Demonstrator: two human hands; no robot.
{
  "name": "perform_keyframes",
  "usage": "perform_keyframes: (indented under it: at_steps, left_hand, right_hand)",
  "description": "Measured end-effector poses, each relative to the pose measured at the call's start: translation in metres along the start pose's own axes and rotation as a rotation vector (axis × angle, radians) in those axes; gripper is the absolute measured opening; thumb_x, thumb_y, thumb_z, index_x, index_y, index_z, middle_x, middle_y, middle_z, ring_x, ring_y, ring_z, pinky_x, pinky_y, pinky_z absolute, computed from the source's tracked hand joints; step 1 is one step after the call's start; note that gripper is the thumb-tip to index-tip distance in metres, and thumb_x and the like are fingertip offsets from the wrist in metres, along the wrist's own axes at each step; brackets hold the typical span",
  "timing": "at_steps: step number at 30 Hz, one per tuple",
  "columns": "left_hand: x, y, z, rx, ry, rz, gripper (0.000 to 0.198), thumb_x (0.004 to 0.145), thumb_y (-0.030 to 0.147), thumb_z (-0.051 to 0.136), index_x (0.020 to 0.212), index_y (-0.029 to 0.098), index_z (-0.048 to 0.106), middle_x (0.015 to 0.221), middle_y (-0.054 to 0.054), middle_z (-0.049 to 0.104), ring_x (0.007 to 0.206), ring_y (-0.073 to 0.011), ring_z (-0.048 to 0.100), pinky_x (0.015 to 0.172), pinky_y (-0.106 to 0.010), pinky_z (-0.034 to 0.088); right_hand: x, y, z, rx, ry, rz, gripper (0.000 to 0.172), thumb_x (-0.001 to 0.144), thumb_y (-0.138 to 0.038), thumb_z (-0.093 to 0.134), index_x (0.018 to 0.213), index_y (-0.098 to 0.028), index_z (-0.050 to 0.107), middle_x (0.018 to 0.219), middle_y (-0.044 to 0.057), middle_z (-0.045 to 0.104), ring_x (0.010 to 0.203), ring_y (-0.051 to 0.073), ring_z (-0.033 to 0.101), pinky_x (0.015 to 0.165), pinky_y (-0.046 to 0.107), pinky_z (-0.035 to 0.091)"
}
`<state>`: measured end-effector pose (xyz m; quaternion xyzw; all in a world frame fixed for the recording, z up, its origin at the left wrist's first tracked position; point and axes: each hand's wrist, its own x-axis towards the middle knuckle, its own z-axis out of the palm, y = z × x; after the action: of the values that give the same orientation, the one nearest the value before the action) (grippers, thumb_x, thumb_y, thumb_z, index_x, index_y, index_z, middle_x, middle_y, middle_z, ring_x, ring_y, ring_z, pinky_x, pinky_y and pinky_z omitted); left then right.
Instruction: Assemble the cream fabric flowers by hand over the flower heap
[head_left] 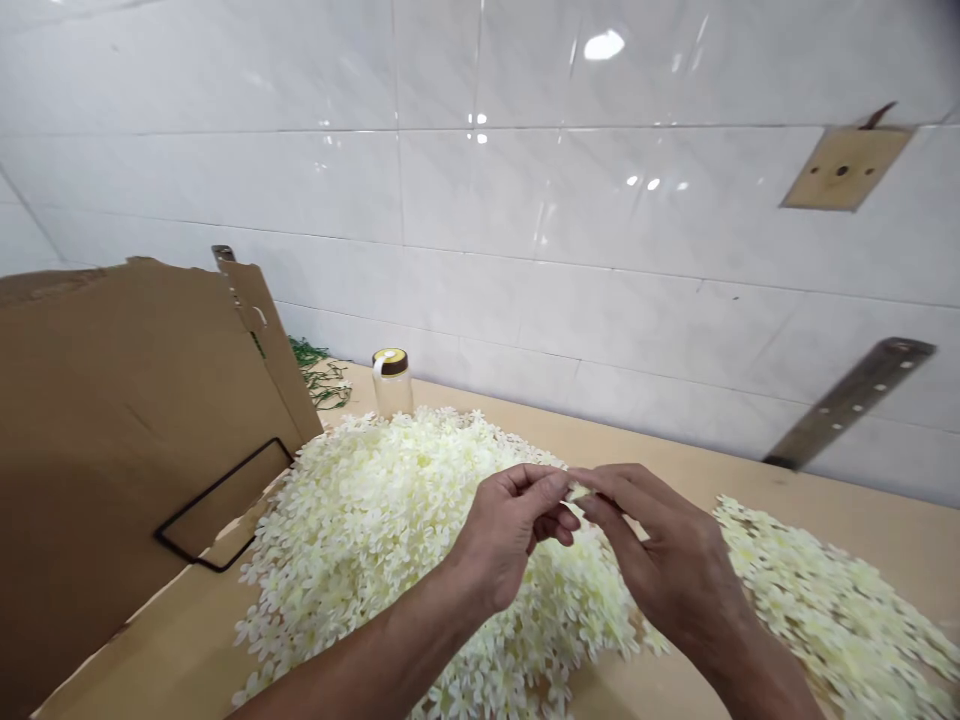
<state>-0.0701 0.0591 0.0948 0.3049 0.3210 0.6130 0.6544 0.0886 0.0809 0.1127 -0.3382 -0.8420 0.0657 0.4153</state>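
A tiled wall [525,200] runs behind the counter [840,510]. The flower heap [360,520] lies mid-counter, with a jar [392,390] behind it. A cardboard panel [127,400] stands to its left, tangled stems [326,385] beyond the panel's far edge. The left hand [510,525] and right hand [660,540] meet over the heap's right side, a blossom [579,491] between their fingertips. Farther right lies a smaller flower spread [832,600].

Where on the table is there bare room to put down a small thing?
Mainly a strip of tabletop along the tiled wall, behind the smaller flower spread, and the near left, between the cardboard and the big flower pile. Crowded: the middle, under the left hand, and the right side, under that spread.
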Motion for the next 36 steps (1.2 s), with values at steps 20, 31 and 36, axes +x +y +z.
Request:
perform_keyframes:
  at_steps: [20, 31, 36]
  left_hand:
    - [-0.002, -0.0026, 0.0008, 0.116, 0.05, 0.02, 0.029, 0.08, 0.039, 0.075, 0.074, 0.012, 0.065, 0.057, -0.001, 0.058, 0.052, -0.0088, 0.048, 0.055, -0.024, 0.038]
    - [-0.0067, -0.0017, 0.0042, 0.112, 0.011, -0.016, 0.029, 0.081, 0.04, 0.073, 0.075, 0.014, 0.064, 0.058, -0.002, 0.061, 0.055, -0.0109, 0.052, 0.056, -0.024, 0.041]
    - [-0.0056, -0.0025, 0.0033, 0.103, -0.01, -0.04, 0.029, 0.086, 0.04, 0.068, 0.074, 0.013, 0.063, 0.058, -0.004, 0.061, 0.055, -0.011, 0.053, 0.056, -0.025, 0.041]
  right_hand:
    - [-0.0021, -0.0013, 0.0003, -0.039, -0.068, 0.074, 0.016, 0.096, -0.027, 0.058, 0.101, -0.022, 0.072, 0.081, 0.001, 0.073, 0.068, 0.015, 0.066, 0.062, 0.025, 0.049]
    - [-0.0021, -0.0061, -0.0033, 0.08, -0.039, 0.232, 0.013, 0.093, -0.032, 0.061, 0.092, -0.023, 0.071, 0.078, -0.001, 0.071, 0.064, 0.013, 0.063, 0.061, 0.024, 0.049]
    - [-0.0029, -0.0029, -0.0016, 0.178, -0.006, 0.331, 0.018, 0.088, -0.036, 0.068, 0.099, -0.021, 0.069, 0.071, -0.001, 0.07, 0.056, 0.013, 0.061, 0.053, 0.024, 0.052]
